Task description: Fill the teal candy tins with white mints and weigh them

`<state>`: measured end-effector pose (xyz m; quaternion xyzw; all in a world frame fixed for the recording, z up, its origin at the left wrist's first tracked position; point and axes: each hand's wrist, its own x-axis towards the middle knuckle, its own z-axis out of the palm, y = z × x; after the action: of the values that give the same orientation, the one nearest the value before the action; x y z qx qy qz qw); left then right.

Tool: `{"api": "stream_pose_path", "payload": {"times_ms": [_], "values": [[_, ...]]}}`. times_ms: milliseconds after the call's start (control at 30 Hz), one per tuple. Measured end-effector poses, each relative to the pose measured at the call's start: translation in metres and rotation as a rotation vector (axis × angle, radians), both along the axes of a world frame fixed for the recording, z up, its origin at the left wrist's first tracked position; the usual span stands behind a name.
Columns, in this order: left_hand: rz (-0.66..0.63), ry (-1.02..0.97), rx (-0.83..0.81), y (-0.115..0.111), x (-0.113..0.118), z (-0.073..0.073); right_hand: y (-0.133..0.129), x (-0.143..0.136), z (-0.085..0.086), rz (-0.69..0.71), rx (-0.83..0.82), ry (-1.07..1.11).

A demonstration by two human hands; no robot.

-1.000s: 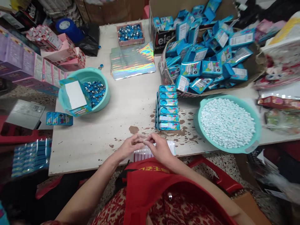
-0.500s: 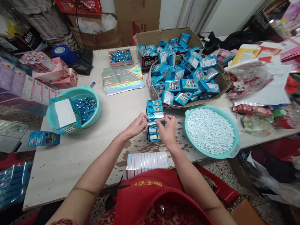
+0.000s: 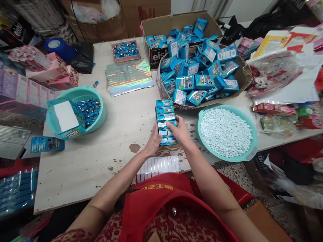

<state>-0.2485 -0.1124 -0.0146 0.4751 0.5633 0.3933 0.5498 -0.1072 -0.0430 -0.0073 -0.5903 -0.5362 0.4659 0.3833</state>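
A row of small blue candy boxes point(image 3: 165, 109) stands on the table in front of me, tops up, with round openings and shiny strips on several tops. My left hand point(image 3: 152, 142) grips the row's near left side, its fingertips partly hidden. On the other side, my right hand point(image 3: 181, 130) holds the row, its thumb pressing on the top of one box and its fingers along the right side. Between me and the row lies a block of pale, shiny strips point(image 3: 158, 166).
A tub of white candies point(image 3: 225, 132) is at the right. Behind the row stands a carton of blue boxes point(image 3: 248, 79). At the left is a tub point(image 3: 103, 111) with blue and silver caps. Holographic sheets point(image 3: 128, 79) and a small box of caps point(image 3: 125, 50) lie farther back.
Both hands were pinching a narrow strip over one box top. Now they have come down around the sides of the row, and the right thumb presses on a top. The view has shifted slightly.
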Motion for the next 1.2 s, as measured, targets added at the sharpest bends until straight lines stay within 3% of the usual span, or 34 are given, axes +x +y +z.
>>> {"api": "stream_pose_path", "payload": {"times_ms": [100,167,267,333,433,533,633,733,867,1000,1033,1100,1200], "values": [[-0.029,0.212,-0.041,-0.013,-0.027,-0.009,-0.027,0.016,0.003,-0.161,-0.035,0.035],[-0.071,0.429,-0.194,-0.034,-0.05,-0.02,-0.062,0.033,-0.007,-0.271,-0.051,-0.005],[-0.146,0.768,-0.52,-0.079,-0.074,-0.04,-0.121,0.057,-0.041,-0.401,-0.227,-0.145],[-0.125,0.826,-0.668,-0.105,-0.078,-0.053,-0.149,0.066,-0.066,-0.383,-0.406,-0.154],[0.025,0.542,-0.734,-0.121,-0.072,-0.062,-0.166,0.068,-0.085,-0.232,-0.582,-0.036],[0.266,0.031,-0.74,-0.116,-0.063,-0.054,-0.162,0.066,-0.079,-0.14,-0.612,0.206],[0.346,-0.285,-0.666,-0.106,-0.059,-0.035,-0.155,0.069,-0.061,-0.107,-0.596,0.399],[0.321,-0.267,-0.563,-0.1,-0.059,-0.018,-0.15,0.074,-0.043,-0.121,-0.491,0.333],[0.254,-0.034,-0.374,-0.097,-0.065,-0.004,-0.146,0.076,-0.027,-0.123,-0.322,0.227],[0.241,0.475,-0.03,-0.089,-0.058,0.011,-0.143,0.074,-0.022,-0.12,-0.335,0.23],[0.186,0.593,0.09,-0.087,-0.05,0.014,-0.143,0.074,-0.022,-0.125,-0.344,0.247],[-0.044,0.712,0.293,-0.082,-0.027,0.017,-0.142,0.072,-0.02,-0.133,-0.354,0.288],[-0.39,0.726,0.407,-0.072,0.014,0.011,-0.142,0.071,-0.017,-0.134,-0.362,0.343]]}}
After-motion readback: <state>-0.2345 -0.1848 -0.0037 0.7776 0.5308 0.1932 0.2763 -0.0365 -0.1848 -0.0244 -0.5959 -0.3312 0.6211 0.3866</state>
